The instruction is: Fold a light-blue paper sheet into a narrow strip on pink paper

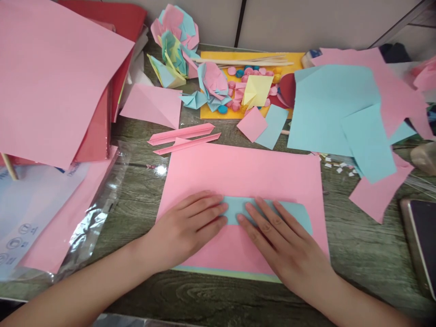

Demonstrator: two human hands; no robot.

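A light blue strip of paper point(235, 212) lies across a large pink sheet point(245, 170), whose lower edge shows blue and yellow-green sheets beneath. My left hand point(185, 227) rests flat on the strip's left part, fingers stretched out and pointing right. On its middle and right part lies my right hand point(282, 240), fingers spread and pressing down. The strip's left end is hidden under my left hand. Two narrow folded pink strips point(182, 134) lie just behind the sheet's left back corner.
Folded paper flowers point(177, 41) stand at the back, beside a yellow sheet point(211, 111) bearing pink and blue pieces and thin sticks. Blue paper point(334, 109) and pink scraps lie right, near a phone point(422, 240). Pink sheets point(51, 81) and clear plastic packaging point(91, 222) cover the left.
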